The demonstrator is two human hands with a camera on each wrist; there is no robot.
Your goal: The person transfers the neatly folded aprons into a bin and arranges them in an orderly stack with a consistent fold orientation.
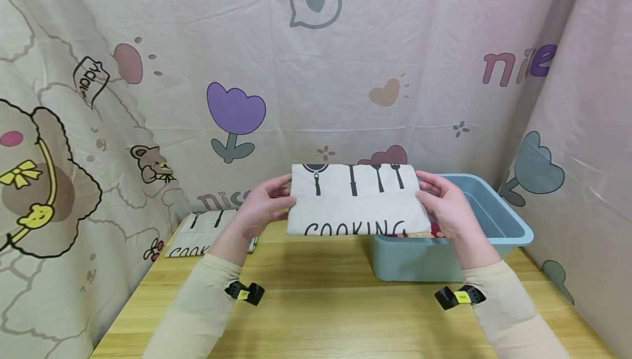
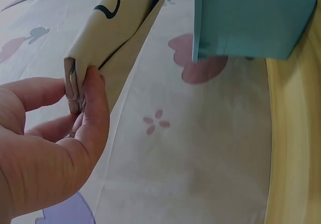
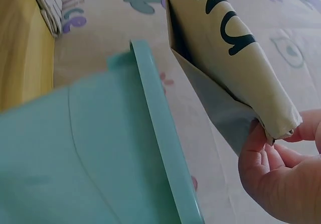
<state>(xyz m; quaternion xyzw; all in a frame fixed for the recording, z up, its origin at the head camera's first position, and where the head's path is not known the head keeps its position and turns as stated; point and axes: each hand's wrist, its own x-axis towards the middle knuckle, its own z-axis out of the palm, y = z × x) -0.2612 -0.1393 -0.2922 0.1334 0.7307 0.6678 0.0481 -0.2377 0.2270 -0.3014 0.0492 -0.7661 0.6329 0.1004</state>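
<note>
A folded white cloth (image 1: 355, 205), printed with dark kitchen utensils and the word COOKING, is held up above the table in the head view. Its left end is pinched between the thumb and fingers of my left hand (image 1: 257, 208). My right hand (image 1: 446, 205) pinches the opposite end. In the left wrist view the folded layers of the cloth (image 2: 118, 28) show at the edge between thumb and fingers. The right wrist view shows the cloth (image 3: 230, 58) with a lower flap hanging a little apart.
A blue plastic bin (image 1: 415, 263) stands on the wooden table (image 1: 316, 315) at the right, partly behind the cloth and right hand. Something red and patterned (image 1: 436, 230) shows inside it. A similar folded cloth (image 1: 197, 233) lies at the back left. Printed curtains (image 1: 316, 73) surround the table.
</note>
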